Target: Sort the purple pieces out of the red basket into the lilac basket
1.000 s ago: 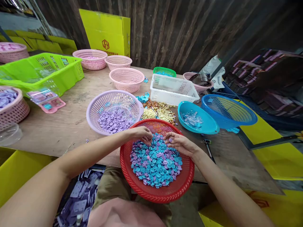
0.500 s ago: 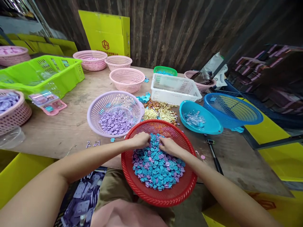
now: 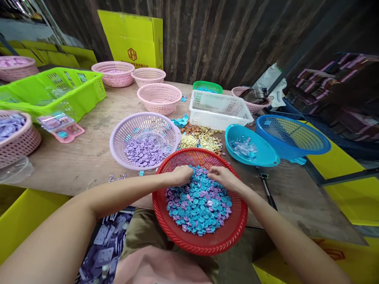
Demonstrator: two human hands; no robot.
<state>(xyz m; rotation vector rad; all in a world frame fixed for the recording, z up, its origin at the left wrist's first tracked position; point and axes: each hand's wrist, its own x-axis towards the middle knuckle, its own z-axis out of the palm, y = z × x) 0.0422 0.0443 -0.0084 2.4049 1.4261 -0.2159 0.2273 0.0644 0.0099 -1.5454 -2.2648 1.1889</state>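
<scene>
Both hands dig in the red basket [image 3: 166, 221] of buttons [image 3: 198, 205].

The basket sits at the table [image 3: 77, 161] edge over the person's lap, heaped with blue and purple buttons. The left hand [image 3: 179, 176] is curled, fingers bunched down in the far side of the pile; the right hand [image 3: 222, 176] pinches at buttons just beside it. A lilac basket [image 3: 118, 132] of purple buttons stands just behind.
</scene>
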